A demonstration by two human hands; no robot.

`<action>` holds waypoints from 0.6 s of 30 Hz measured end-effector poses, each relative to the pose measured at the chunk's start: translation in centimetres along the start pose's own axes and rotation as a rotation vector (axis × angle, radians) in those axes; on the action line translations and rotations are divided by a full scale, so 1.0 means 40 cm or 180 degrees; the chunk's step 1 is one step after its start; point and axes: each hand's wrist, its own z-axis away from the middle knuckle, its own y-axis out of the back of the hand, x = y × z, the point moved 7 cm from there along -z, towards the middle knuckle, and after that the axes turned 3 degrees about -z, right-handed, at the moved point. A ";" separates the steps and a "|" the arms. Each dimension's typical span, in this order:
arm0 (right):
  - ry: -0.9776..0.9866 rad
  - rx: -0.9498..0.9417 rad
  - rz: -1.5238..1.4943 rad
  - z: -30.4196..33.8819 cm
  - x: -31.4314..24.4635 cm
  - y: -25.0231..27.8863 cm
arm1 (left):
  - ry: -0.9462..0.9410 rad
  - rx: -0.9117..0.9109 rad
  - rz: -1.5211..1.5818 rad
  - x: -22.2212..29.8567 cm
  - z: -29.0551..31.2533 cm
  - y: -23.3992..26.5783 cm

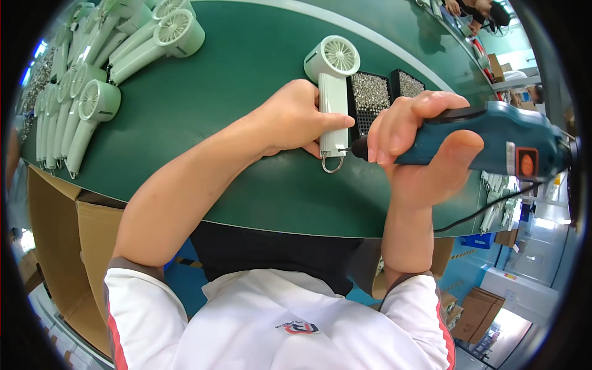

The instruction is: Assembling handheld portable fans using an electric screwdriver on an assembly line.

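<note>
A pale green handheld fan (333,102) lies on the green table, its round grille at the far end and a metal loop at the near end of its handle. My left hand (302,117) is closed round the handle, the thumb across its top. In my right hand (425,132) is a teal electric screwdriver (493,139) with a black nose. Its thin bit reaches the handle's near end, just above the loop; whether a screw sits there is too small to tell.
Two black trays of small screws (372,92) (407,83) stand right of the fan. Several more pale green fans (98,102) are piled at the left. A black cord (487,213) trails from the right. Cardboard boxes (92,246) stand below the table edge. Another person (484,12) is at the far right.
</note>
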 end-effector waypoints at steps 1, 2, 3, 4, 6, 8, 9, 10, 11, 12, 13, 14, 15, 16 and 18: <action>0.0060 -0.0074 -0.0148 -0.005 -0.008 0.014 | 0.0011 0.0025 0.0071 -0.003 -0.003 -0.003; 0.0125 -0.0153 -0.0294 -0.011 -0.026 0.026 | 0.0016 0.0050 0.0140 -0.008 -0.007 -0.005; 0.0021 -0.0363 -0.0887 -0.018 -0.055 0.031 | -0.0004 -0.0040 0.0016 -0.018 -0.022 -0.013; 0.0135 -0.0461 -0.1057 -0.022 -0.095 0.046 | -0.0033 -0.0004 -0.0030 -0.013 -0.016 -0.013; 0.0095 -0.0008 -0.0724 -0.019 -0.155 0.076 | -0.0090 0.0257 -0.0541 0.013 0.006 -0.015; -0.0036 0.0516 0.0069 -0.013 -0.166 0.106 | -0.0167 0.0601 -0.1180 0.051 0.056 -0.011; -0.0231 0.1080 0.0883 0.001 -0.175 0.137 | -0.0638 0.1009 -0.1789 0.056 0.071 -0.004; -0.0184 0.1111 0.0870 0.003 -0.180 0.134 | -0.1116 0.1393 -0.2389 0.077 0.093 -0.007; -0.0546 0.1155 0.1176 0.002 -0.157 0.127 | -0.1143 0.1375 -0.2431 0.070 0.109 -0.010; -0.0931 0.1195 0.1462 0.004 -0.130 0.125 | -0.1048 0.1466 -0.2903 0.088 0.141 -0.017; -0.1064 0.1081 0.1615 0.003 -0.112 0.121 | -0.0943 0.1555 -0.3374 0.095 0.168 -0.024; -0.1204 0.0967 0.1766 0.002 -0.094 0.119 | -0.0935 0.1533 -0.3420 0.086 0.187 -0.029; -0.1328 0.0850 0.1872 0.004 -0.085 0.112 | -0.0935 0.1575 -0.3751 0.074 0.205 -0.037; -0.1483 0.0828 0.1869 0.007 -0.067 0.106 | -0.0954 0.1622 -0.4072 0.061 0.221 -0.047; -0.1676 0.0581 0.1999 0.014 -0.044 0.090 | -0.1030 0.1734 -0.4291 0.040 0.248 -0.070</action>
